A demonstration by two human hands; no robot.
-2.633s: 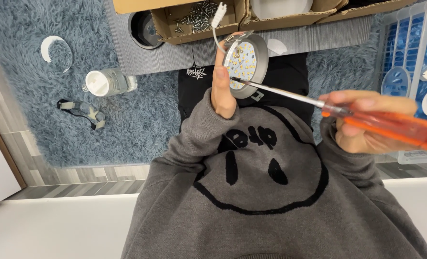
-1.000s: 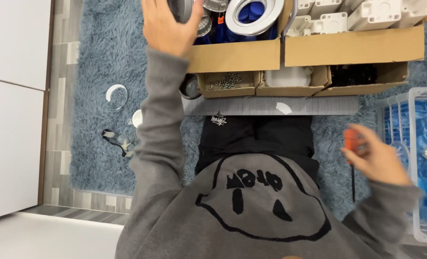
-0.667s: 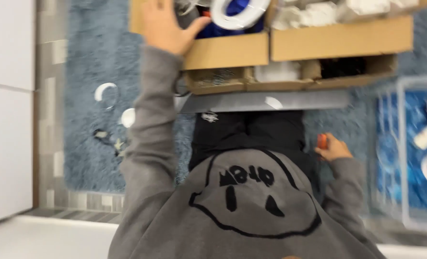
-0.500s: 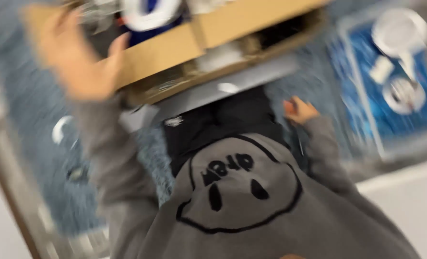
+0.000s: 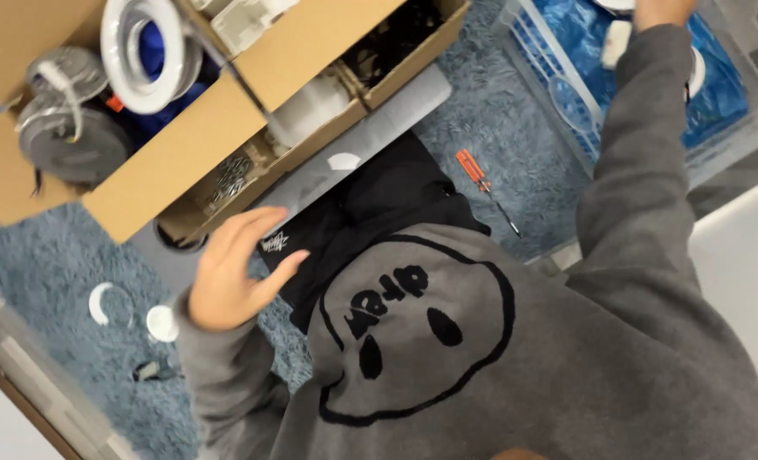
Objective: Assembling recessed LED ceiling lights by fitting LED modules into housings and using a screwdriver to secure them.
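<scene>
Since the earlier frames the view has turned and both arms have changed place: the left hand (image 5: 234, 273), which was up at the cardboard box, has come back down and now hangs free in front of the chest, and the right arm has gone out to the far right. Its fingers are spread wide and loose, and it holds nothing. Only a small part of the right hand (image 5: 662, 10) shows at the top edge, above the clear plastic bin (image 5: 558, 94) with the blue lining, so I cannot tell if its fingers are wide or closed on something. The orange-handled screwdriver (image 5: 484, 189), which this hand carried before, now lies alone on the blue-grey carpet (image 5: 47, 255), between the black trouser leg and the bin, touching no hand. The round metal lamp housing (image 5: 64, 140) rests inside the cardboard box (image 5: 166, 162) at the upper left, beside a white ring (image 5: 145, 55), well apart from both hands. As I judge it, the work on that lamp part looks finished, because the part is put away and the tool is laid down; what seems to remain is taking another piece from the bin, where white round parts (image 5: 617, 41) are lying. On the carpet at the left lie a white half ring (image 5: 105, 302) and a small white cap (image 5: 163, 324), untouched
</scene>
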